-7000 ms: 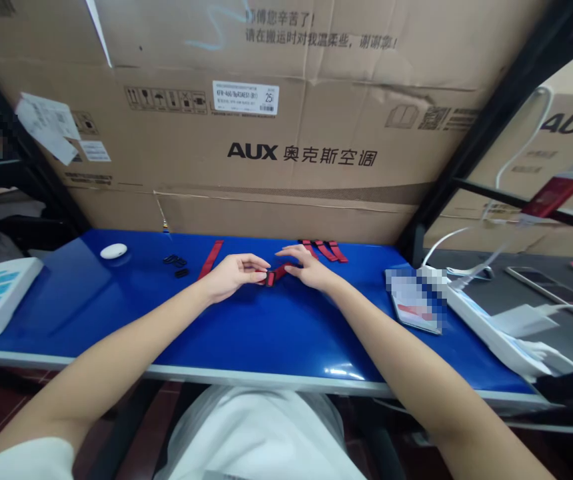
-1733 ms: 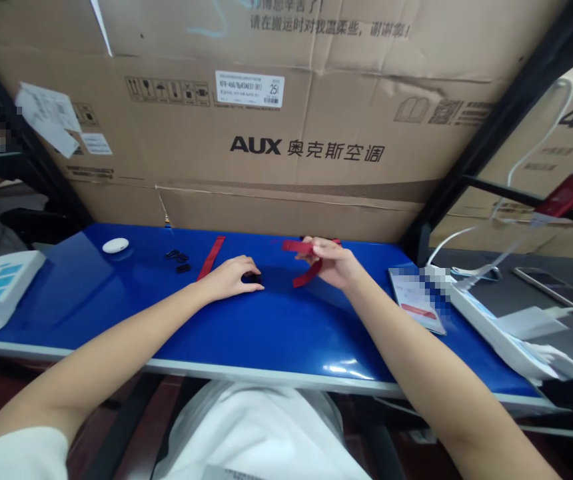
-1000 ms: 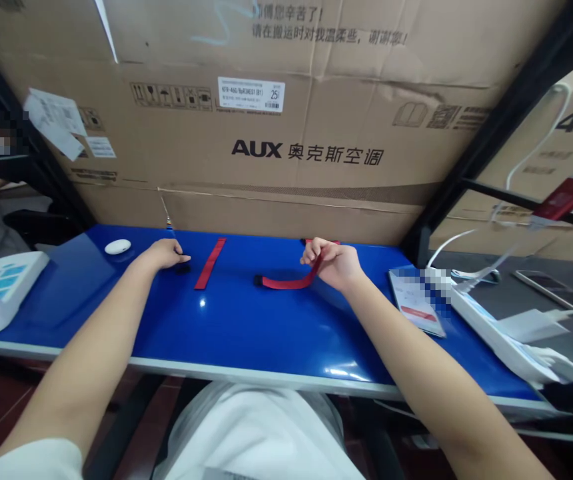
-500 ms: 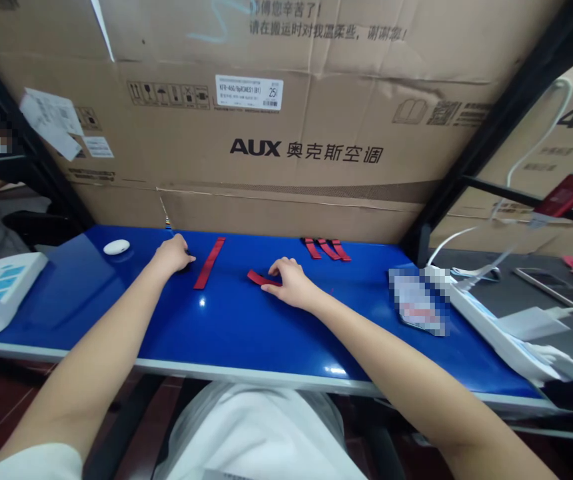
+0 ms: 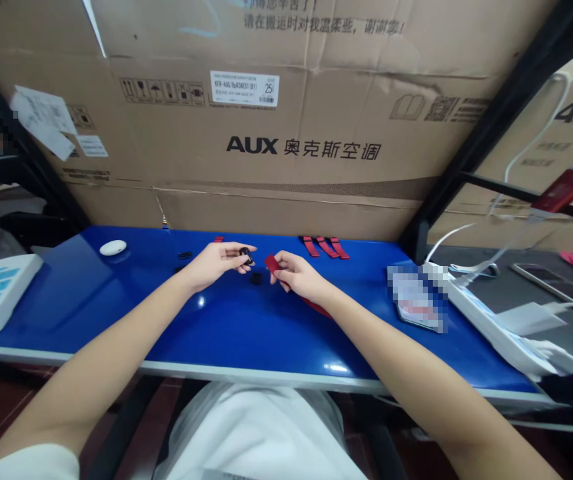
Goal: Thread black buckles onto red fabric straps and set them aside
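Note:
My left hand (image 5: 214, 265) pinches a small black buckle (image 5: 246, 256) above the blue table. Facing it, my right hand (image 5: 299, 275) grips a red strap (image 5: 272, 264). One end of the strap points toward the buckle, and the rest trails under my right wrist. A narrow gap separates strap end and buckle. Below and between the hands lies a small black piece (image 5: 256, 278). Another black part (image 5: 185, 255) rests beyond my left wrist, and a further one is partly covered by it. Behind my left hand shows the end of a second red strap (image 5: 219, 239).
Three red straps with black parts (image 5: 325, 247) lie by the large cardboard box (image 5: 301, 173) at the back. A white oval object (image 5: 113, 248) is at left. On the right are a pixelated flat item (image 5: 416, 300) and a white power strip (image 5: 496, 327) with cables.
My left hand has come right from the back left of the table, now with a black buckle. My right hand has raised the red strap and turned its end toward the left hand.

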Demonstrator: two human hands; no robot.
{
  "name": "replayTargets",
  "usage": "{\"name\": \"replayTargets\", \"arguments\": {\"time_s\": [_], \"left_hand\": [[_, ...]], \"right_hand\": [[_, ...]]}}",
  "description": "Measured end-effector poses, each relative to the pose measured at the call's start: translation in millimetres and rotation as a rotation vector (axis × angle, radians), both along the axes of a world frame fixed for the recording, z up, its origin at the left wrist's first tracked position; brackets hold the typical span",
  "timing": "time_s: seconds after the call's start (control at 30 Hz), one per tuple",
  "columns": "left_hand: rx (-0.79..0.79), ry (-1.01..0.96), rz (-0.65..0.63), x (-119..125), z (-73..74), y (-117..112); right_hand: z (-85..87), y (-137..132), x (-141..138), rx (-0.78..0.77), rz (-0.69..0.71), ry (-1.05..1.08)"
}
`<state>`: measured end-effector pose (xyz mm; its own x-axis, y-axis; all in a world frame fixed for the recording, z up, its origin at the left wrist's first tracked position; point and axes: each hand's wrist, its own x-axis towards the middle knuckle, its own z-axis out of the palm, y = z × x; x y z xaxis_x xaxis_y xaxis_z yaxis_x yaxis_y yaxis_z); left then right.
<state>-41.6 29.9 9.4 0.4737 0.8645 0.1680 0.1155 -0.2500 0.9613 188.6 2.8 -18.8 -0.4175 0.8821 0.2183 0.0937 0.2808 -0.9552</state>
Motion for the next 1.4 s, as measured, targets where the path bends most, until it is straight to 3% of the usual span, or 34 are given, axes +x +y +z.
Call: {"name": "replayTargets", "arguments": {"time_s": [0.27,0.43,0.63,0.77,0.87,1.0,1.13,1.27,1.4], "left_hand": [[-0.068,-0.011,-0.077,16.1,-8.2,-7.0],[-0.093,0.033,-0.091,21.0,-12.2,-8.2],[-0.178,-0.133,-0.082,33.5,-26.7,-4.4],[-0.195,-0.17,-0.077,38.2,-28.1,-3.5],[-0.048,-0.015,-0.043,32.1,-24.1,-0.5],[0.292,0.489,0.064,18.1,-24.1,6.8],[0.383,0.693,0.071,12.8,-29.8,10.1],[0.365,0.602,0.058,17.3,-34.1,9.1],[0.138,0.272,0.047,25.7,-36.2,7.1]], "right_hand": [[8.8,-2.6,7.4,0.12,0.002,-0.208],[9.4,-0.6,10.3,0.161,0.073,-0.261],[4.8,-1.1,4.0,0.045,-0.017,0.02],[-0.3,3.8,1.6,0.155,-0.008,-0.023],[-3.9,11.2,5.9,0.208,-0.1,-0.057],[-3.4,16.8,14.3,0.179,-0.174,0.06],[1.9,13.4,17.5,0.027,-0.133,0.14],[2.0,8.0,17.7,-0.084,-0.055,-0.04],[-2.5,6.4,18.4,-0.012,-0.091,-0.342]]}}
